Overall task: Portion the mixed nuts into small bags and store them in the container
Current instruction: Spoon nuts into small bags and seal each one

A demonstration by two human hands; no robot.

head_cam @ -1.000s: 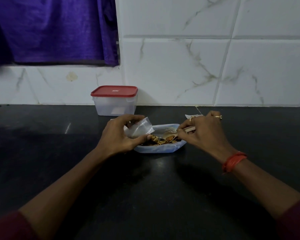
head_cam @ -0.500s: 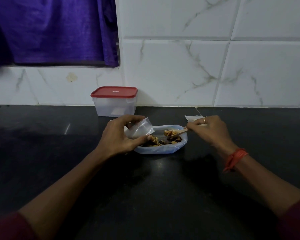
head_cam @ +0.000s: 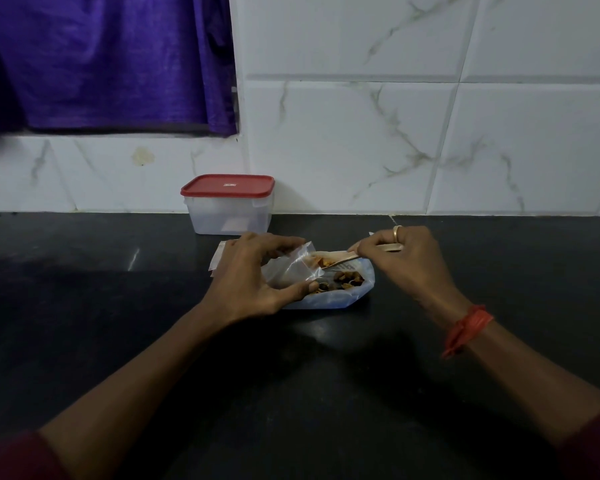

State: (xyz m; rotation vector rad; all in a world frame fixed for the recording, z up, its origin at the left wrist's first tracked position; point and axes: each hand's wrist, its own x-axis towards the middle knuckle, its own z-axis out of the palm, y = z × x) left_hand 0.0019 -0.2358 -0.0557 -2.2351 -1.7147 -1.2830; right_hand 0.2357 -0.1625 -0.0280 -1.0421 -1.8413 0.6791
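A white tray [head_cam: 329, 301] of mixed nuts [head_cam: 347, 279] sits on the black counter. My left hand [head_cam: 253, 278] pinches a small clear bag [head_cam: 288, 268] by its mouth, tilted over the tray's left end. My right hand [head_cam: 406, 261] grips a wooden spoon [head_cam: 340, 262] by the handle; its bowl carries a few nuts and sits at the bag's mouth. A clear container [head_cam: 229, 211] with a red lid stands closed against the wall behind the tray.
White packets lie flat on the black counter [head_cam: 84, 306] behind my left hand [head_cam: 219, 254]. A white marble-tile wall [head_cam: 395, 133] closes the back, and a purple curtain [head_cam: 101, 60] hangs at the upper left.
My right hand lifted the spoon out of the tray with nuts on it and brought it leftward to the bag's mouth. My left hand kept holding the bag.
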